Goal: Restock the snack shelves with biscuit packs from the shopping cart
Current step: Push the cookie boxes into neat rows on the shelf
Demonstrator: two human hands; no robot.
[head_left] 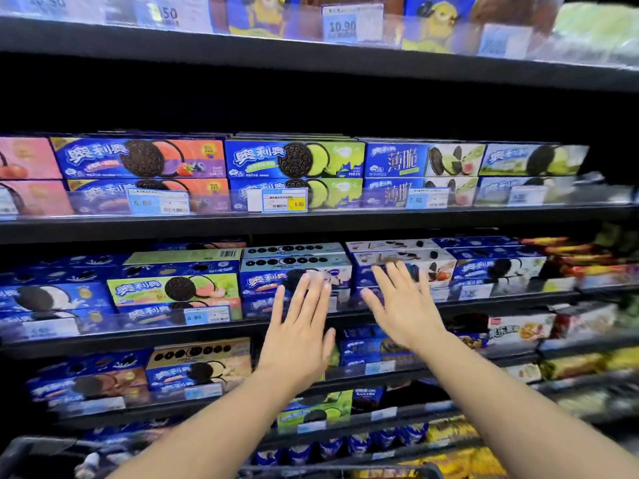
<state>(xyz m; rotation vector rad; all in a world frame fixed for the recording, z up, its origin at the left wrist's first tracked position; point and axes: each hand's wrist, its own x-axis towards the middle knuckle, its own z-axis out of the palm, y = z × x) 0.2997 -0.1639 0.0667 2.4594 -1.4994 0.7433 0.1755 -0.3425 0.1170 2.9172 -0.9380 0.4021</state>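
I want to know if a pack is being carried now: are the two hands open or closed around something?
Open and empty: left hand and right hand show spread fingers, flat toward the shelf boxes.

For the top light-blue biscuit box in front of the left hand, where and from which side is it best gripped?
Probably by its two short ends, from the front. The light-blue biscuit box lies flat and long on a stack, long face outward, neighbours close on both sides. The left hand and right hand are open and empty; first slide it forward.
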